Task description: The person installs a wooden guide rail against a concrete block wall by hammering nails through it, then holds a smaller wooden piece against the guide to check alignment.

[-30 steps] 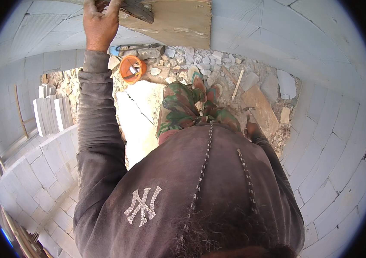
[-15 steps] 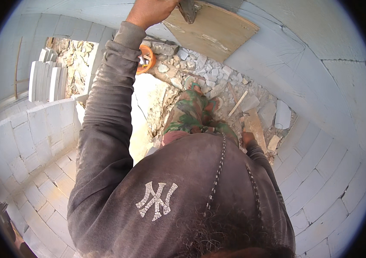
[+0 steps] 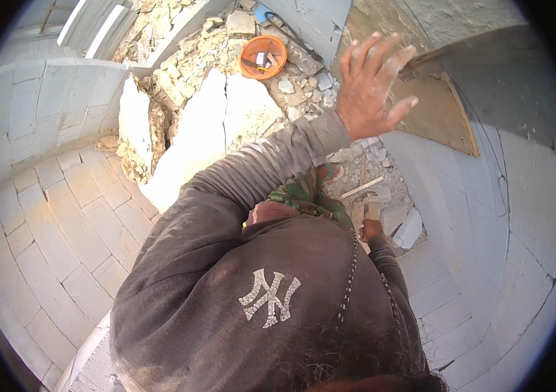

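My left hand point(image 3: 374, 85) is raised with its fingers spread and nothing in them. It is in front of a brown plywood board point(image 3: 441, 114) and beside the end of a dark plank point(image 3: 487, 62); I cannot tell whether it touches either. Lower down at my right side, my right hand point(image 3: 372, 230) is closed round the handle of a small hand tool that looks like a hammer point(image 3: 365, 210). The tool's head is hard to make out against the rubble.
An orange bucket point(image 3: 263, 57) with small things inside stands among broken stones. A large pale cracked slab point(image 3: 206, 130) lies left of my legs. Grey block walls point(image 3: 55, 98) rise on the left, and light panels point(image 3: 467, 176) on the right. Rubble and a thin wood strip point(image 3: 362, 187) surround my feet.
My left hand has let go of the wooden piece by the board and opened. The view has turned, so the bucket and slab show farther right. My right hand still holds the tool low.
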Tool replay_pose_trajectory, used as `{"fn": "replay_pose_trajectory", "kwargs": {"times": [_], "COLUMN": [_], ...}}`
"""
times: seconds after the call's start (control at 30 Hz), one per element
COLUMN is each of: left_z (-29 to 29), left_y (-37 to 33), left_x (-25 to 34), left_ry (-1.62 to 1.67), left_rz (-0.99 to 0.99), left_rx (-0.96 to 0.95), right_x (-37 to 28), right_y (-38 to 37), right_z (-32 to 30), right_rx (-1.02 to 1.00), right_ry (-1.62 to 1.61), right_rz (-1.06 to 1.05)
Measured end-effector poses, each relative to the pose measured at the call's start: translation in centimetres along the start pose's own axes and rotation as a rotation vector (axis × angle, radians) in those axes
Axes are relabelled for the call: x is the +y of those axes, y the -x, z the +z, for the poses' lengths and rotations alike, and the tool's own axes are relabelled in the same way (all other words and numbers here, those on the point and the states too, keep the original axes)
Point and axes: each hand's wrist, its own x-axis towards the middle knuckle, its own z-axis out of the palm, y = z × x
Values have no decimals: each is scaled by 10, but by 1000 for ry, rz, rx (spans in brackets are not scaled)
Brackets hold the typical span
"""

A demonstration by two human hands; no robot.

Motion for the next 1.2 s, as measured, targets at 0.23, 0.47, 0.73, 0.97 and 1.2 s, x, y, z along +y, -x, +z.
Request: {"fn": "replay_pose_trajectory", "kwargs": {"times": [0.23, 0.47, 0.73, 0.97, 1.2], "left_z": [63, 38, 2, -46, -68], "left_y": [232, 273, 324, 369, 429], "left_x": [-62, -149, -283, -360, -392], "left_ry": [467, 576, 63, -225, -507], "left_rz": [-1442, -1703, -1140, -1538, -1550], "left_rx": [-723, -824, -1075, -648, -690], "right_x": [-119, -219, -240, -133, -67], "right_y": [47, 145, 135, 1, -17], "right_z": [70, 183, 197, -3, -94], "right_rx": [-42, -435, -311, 160, 212], "right_ry": [718, 763, 657, 643, 571], "right_rz": [-533, -894, -555, -485, -103]}}
